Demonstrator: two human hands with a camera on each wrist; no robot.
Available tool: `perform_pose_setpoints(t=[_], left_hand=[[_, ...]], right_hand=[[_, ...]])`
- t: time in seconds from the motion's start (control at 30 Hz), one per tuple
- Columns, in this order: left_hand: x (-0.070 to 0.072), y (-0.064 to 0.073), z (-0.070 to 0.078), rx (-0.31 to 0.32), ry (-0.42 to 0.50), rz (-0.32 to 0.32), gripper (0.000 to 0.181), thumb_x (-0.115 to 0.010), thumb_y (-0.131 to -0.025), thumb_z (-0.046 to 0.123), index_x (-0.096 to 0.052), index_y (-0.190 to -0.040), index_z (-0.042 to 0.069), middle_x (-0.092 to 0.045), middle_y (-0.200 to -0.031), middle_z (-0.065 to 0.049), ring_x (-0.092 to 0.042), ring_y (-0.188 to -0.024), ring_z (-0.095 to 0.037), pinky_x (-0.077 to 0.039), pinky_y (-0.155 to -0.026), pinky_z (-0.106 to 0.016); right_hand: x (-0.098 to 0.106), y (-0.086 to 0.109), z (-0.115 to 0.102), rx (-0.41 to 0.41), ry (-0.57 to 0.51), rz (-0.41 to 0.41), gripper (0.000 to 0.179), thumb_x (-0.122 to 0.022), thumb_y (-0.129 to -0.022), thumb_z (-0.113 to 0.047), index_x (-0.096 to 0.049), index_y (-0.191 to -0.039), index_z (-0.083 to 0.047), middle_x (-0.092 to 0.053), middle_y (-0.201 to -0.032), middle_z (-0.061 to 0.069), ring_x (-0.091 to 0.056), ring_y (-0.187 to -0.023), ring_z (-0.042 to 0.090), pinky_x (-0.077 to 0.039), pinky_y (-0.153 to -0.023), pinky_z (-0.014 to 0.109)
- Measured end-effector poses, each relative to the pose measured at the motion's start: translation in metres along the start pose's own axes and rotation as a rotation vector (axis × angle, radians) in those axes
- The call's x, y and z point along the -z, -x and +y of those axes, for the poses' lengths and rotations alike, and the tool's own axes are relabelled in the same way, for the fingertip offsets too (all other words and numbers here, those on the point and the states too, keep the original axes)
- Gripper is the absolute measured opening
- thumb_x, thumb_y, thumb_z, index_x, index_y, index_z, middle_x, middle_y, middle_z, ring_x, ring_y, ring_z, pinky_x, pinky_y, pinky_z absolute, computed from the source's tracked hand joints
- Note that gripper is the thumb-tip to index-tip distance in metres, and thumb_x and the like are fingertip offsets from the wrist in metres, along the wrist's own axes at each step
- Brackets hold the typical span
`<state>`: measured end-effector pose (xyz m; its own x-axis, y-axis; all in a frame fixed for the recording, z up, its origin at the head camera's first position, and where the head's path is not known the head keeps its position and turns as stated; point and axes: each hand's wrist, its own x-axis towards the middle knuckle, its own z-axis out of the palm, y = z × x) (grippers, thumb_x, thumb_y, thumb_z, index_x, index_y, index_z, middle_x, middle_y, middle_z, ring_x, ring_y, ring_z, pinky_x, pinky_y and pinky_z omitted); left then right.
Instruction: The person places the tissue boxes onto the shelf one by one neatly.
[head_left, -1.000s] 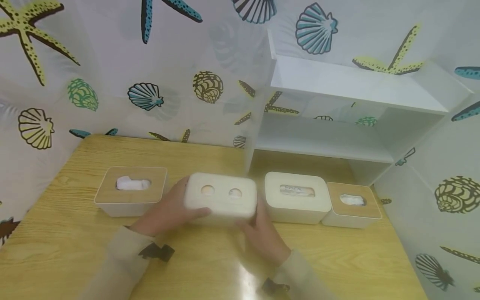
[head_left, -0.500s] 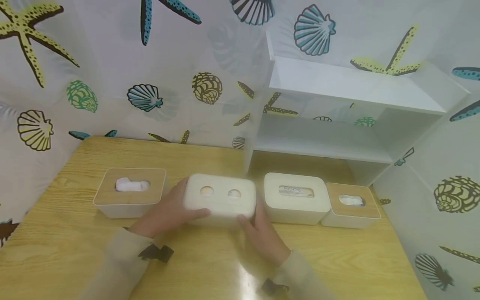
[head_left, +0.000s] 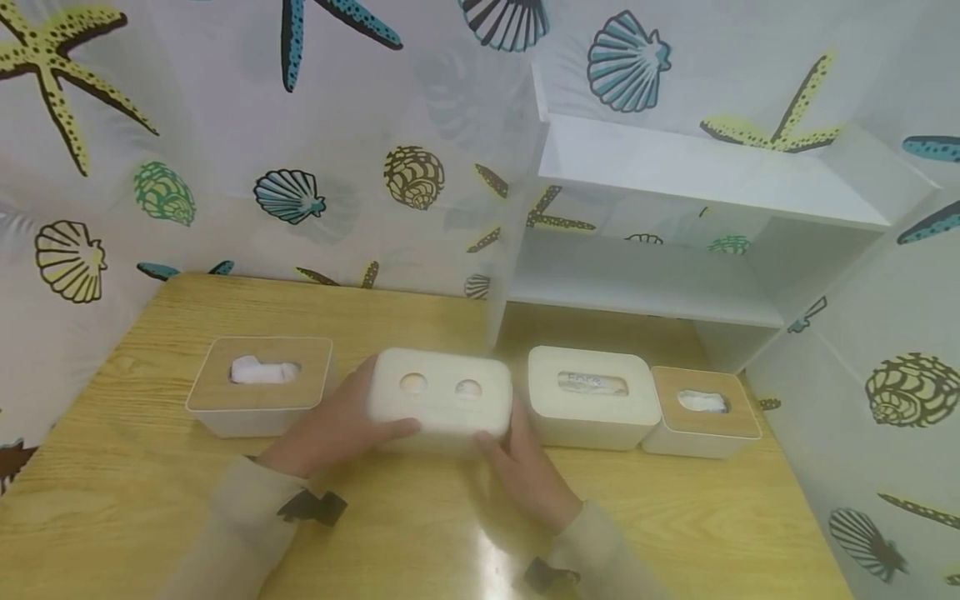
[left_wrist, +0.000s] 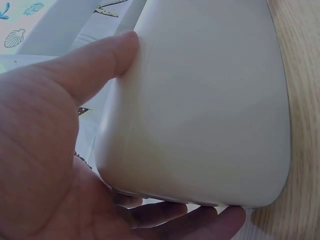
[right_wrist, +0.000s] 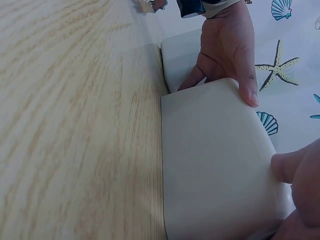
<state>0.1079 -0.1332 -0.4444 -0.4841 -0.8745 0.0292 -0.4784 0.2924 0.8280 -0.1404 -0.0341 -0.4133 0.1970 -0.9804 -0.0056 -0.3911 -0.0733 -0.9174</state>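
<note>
A cream tissue box point(head_left: 441, 408) with two round holes in its lid sits in the middle of the table, held at both ends. My left hand point(head_left: 337, 425) grips its left end, thumb along the top front edge and fingers around the end, as the left wrist view shows on the smooth box wall point(left_wrist: 205, 110). At the other end my right hand point(head_left: 531, 475) holds on, its thumb at the top front edge; the right wrist view catches that thumb point(right_wrist: 287, 167) close up. The box's lower edge lies right at the wood in that view.
To the left stands a tissue box with a wooden lid point(head_left: 258, 400). On the right are a cream tissue box with an oval slot point(head_left: 592, 429) and a smaller wooden-lidded one point(head_left: 708, 423), side by side. A white shelf unit point(head_left: 645, 283) rises behind them on the wooden table point(head_left: 405, 533).
</note>
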Motion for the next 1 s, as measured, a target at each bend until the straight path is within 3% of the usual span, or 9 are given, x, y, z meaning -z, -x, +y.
perform_pose_setpoints(t=[0.23,0.43,0.77,1.0], left_hand=[[0.008,0.009,0.024,-0.066,0.085,-0.016,0.096,-0.088,-0.064,0.03,-0.032,-0.14,0.011,-0.048,-0.128,-0.001,-0.051,-0.107,-0.016,-0.043,-0.097,-0.04],[0.007,0.009,0.021,-0.073,0.08,-0.007,0.1,-0.086,-0.065,0.038,-0.029,-0.143,0.011,-0.047,-0.131,-0.001,-0.049,-0.11,-0.017,-0.042,-0.097,-0.043],[0.011,0.012,0.036,-0.058,0.098,0.002,0.097,-0.088,-0.062,0.025,-0.033,-0.14,0.009,-0.049,-0.13,-0.004,-0.049,-0.112,-0.02,-0.04,-0.099,-0.045],[0.017,0.013,0.05,-0.077,0.141,0.007,0.099,-0.089,-0.06,0.017,-0.032,-0.141,0.009,-0.048,-0.131,-0.003,-0.049,-0.116,-0.022,-0.038,-0.102,-0.043]], right_hand=[[-0.001,-0.003,0.006,0.012,-0.004,0.012,0.075,-0.048,-0.099,-0.021,0.004,-0.152,-0.011,-0.004,-0.159,0.007,-0.006,-0.145,0.019,-0.007,-0.117,0.04],[0.001,-0.001,-0.003,0.028,-0.02,-0.001,0.08,-0.053,-0.097,-0.02,0.004,-0.152,-0.007,-0.004,-0.158,0.014,-0.009,-0.144,0.028,-0.011,-0.116,0.044],[-0.003,-0.003,0.004,0.097,-0.024,0.049,0.088,-0.061,-0.093,-0.019,0.003,-0.153,-0.012,-0.006,-0.158,0.013,-0.01,-0.144,0.031,-0.01,-0.114,0.054],[0.004,0.001,-0.012,0.114,-0.026,0.062,0.091,-0.065,-0.09,-0.018,0.0,-0.153,-0.016,-0.012,-0.158,0.009,-0.016,-0.143,0.025,-0.014,-0.115,0.047]])
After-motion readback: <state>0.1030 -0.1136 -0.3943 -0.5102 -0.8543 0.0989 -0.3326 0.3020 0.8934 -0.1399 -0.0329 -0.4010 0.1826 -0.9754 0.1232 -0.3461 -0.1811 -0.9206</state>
